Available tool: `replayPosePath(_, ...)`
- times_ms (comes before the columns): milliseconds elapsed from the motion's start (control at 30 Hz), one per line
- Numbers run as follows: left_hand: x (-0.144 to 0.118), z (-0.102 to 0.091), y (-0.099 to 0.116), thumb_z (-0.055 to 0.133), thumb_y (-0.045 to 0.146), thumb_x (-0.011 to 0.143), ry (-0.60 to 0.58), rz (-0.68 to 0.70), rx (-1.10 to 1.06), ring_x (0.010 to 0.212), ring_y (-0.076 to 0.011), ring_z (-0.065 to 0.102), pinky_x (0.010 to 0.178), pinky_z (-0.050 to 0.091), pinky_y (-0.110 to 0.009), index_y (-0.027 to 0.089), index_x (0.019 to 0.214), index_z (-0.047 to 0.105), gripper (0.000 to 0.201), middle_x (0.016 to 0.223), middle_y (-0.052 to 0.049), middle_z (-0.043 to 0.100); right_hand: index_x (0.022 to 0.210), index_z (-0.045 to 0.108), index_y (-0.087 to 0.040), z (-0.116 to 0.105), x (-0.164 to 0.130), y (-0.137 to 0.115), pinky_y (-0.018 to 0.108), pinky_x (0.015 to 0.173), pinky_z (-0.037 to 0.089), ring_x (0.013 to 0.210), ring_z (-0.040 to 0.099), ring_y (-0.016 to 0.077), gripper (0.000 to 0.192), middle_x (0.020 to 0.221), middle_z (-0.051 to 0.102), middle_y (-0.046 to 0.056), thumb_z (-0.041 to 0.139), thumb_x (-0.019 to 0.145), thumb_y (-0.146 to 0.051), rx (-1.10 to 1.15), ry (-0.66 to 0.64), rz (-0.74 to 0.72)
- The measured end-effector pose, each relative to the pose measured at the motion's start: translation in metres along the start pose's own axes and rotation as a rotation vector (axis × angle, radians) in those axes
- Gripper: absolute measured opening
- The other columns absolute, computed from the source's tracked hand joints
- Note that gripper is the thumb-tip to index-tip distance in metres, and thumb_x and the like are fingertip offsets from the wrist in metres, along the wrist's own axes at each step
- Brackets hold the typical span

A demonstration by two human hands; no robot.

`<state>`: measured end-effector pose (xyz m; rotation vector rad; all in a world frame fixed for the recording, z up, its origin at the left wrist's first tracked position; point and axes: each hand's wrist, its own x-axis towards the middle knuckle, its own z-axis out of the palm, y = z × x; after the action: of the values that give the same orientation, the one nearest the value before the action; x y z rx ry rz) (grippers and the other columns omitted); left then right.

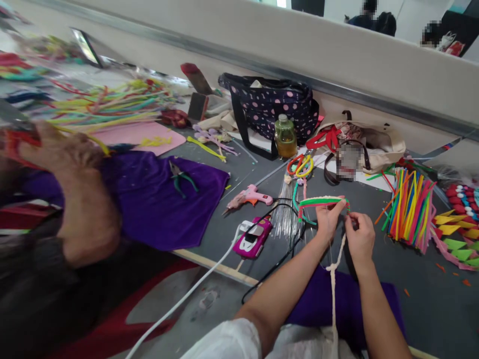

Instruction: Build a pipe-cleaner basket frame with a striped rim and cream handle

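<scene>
Over the dark table, my left hand [329, 218] pinches a bent strip [318, 202], green and pink with a fuzzy cream upper edge. Its left end turns downward, and a red-green piece bends down at the right. My right hand [361, 237] is closed at that right bend, fingers pressed together. A fuzzy cream cord [333, 294] hangs below my hands toward my lap; whether my right fingers also grip it is unclear. Left of my hands lie clear thin sticks [286, 217] and scissors with red and yellow handles [305, 166].
A pink glue gun [249, 198] and a magenta car-shaped power socket [253, 238] trail cables. At left, a blurred co-worker's hand [69, 149] is over purple cloth [164, 204] bearing pliers [181, 179]. A bottle [285, 137], dotted bag [269, 102] and colourful stems [409, 209] surround the workspace.
</scene>
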<state>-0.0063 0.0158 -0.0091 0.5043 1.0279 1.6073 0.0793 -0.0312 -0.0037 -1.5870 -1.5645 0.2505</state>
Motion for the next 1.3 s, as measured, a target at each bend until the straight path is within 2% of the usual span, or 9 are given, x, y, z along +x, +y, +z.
replayPosePath(100, 0.0, 0.0, 0.0, 0.079, 0.031, 0.057, -0.025, -0.015, -0.007, 0.064, -0.016, 0.064, 0.067, 0.051, -0.03, 0.012, 0.08, 0.073, 0.03, 0.07, -0.006, 0.07, 0.08, 0.064, -0.018, 0.0, 0.002, 0.003, 0.028, 0.062, 0.042, 0.063, 0.051, 0.0142, 0.021, 0.072, 0.06, 0.002, 0.061, 0.078, -0.038, 0.288, -0.069, 0.237)
replayPosePath(233, -0.001, 0.0, 0.002, 0.08, 0.033, 0.056, -0.096, -0.071, -0.1, 0.063, -0.0161, 0.064, 0.067, 0.052, -0.031, 0.011, 0.082, 0.072, 0.035, 0.07, -0.006, 0.069, 0.074, 0.062, -0.018, 0.0, 0.006, 0.009, 0.023, 0.053, 0.037, 0.055, 0.045, 0.0101, 0.022, 0.062, 0.054, -0.003, 0.072, 0.067, -0.037, 0.826, -0.222, 0.556)
replayPosePath(367, -0.002, 0.0, 0.005, 0.081, 0.032, 0.056, -0.132, -0.103, -0.147, 0.063, -0.0155, 0.064, 0.071, 0.052, -0.032, 0.011, 0.083, 0.072, 0.035, 0.07, -0.006, 0.069, 0.064, 0.059, -0.019, 0.0, 0.008, 0.01, 0.022, 0.049, 0.033, 0.05, 0.038, 0.0079, 0.022, 0.056, 0.046, -0.006, 0.075, 0.065, -0.034, 1.173, -0.397, 0.682)
replayPosePath(467, -0.001, 0.0, 0.005, 0.082, 0.032, 0.055, -0.117, -0.098, -0.145, 0.063, -0.0157, 0.064, 0.07, 0.052, -0.032, 0.011, 0.083, 0.072, 0.037, 0.07, -0.007, 0.069, 0.065, 0.06, -0.019, 0.001, 0.008, 0.011, 0.021, 0.049, 0.034, 0.05, 0.039, 0.0077, 0.021, 0.057, 0.046, -0.006, 0.076, 0.065, -0.033, 1.173, -0.371, 0.717)
replayPosePath(600, 0.002, -0.001, 0.004, 0.081, 0.032, 0.055, -0.078, -0.066, -0.101, 0.063, -0.0159, 0.064, 0.068, 0.052, -0.032, 0.011, 0.082, 0.072, 0.036, 0.071, -0.006, 0.07, 0.073, 0.065, -0.018, 0.003, 0.006, 0.014, 0.021, 0.051, 0.033, 0.052, 0.041, 0.0077, 0.023, 0.06, 0.053, -0.005, 0.077, 0.065, -0.036, 0.967, -0.237, 0.672)
replayPosePath(700, 0.002, -0.001, 0.003, 0.081, 0.032, 0.056, -0.074, -0.038, -0.067, 0.064, -0.0166, 0.064, 0.069, 0.052, -0.032, 0.012, 0.081, 0.073, 0.033, 0.072, -0.006, 0.07, 0.074, 0.067, -0.016, 0.004, 0.005, 0.016, 0.022, 0.052, 0.033, 0.053, 0.043, 0.0088, 0.027, 0.06, 0.055, -0.004, 0.077, 0.064, -0.04, 0.84, -0.197, 0.619)
replayPosePath(1033, -0.001, -0.001, 0.004, 0.08, 0.029, 0.057, -0.113, -0.009, -0.001, 0.065, -0.0155, 0.064, 0.07, 0.052, -0.03, 0.013, 0.08, 0.073, 0.029, 0.072, -0.006, 0.071, 0.067, 0.06, -0.021, -0.002, 0.008, 0.021, 0.027, 0.052, 0.04, 0.053, 0.045, 0.0123, 0.024, 0.062, 0.053, -0.001, 0.071, 0.07, -0.042, 1.133, -0.44, 0.782)
replayPosePath(1167, -0.001, -0.001, 0.006, 0.081, 0.028, 0.056, -0.138, -0.079, -0.063, 0.064, -0.0148, 0.064, 0.068, 0.052, -0.029, 0.012, 0.081, 0.072, 0.031, 0.072, -0.006, 0.07, 0.065, 0.054, -0.019, 0.002, 0.008, 0.016, 0.023, 0.049, 0.036, 0.053, 0.04, 0.0092, 0.026, 0.06, 0.045, -0.004, 0.07, 0.07, -0.039, 1.321, -0.491, 0.816)
replayPosePath(1300, 0.0, -0.002, 0.007, 0.081, 0.026, 0.056, -0.171, -0.19, -0.11, 0.062, -0.0136, 0.064, 0.065, 0.051, -0.025, 0.013, 0.085, 0.071, 0.034, 0.071, -0.005, 0.07, 0.062, 0.046, -0.019, 0.004, 0.009, 0.007, 0.02, 0.045, 0.03, 0.049, 0.03, 0.0072, 0.031, 0.057, 0.034, -0.006, 0.068, 0.072, -0.038, 1.504, -0.611, 0.82)
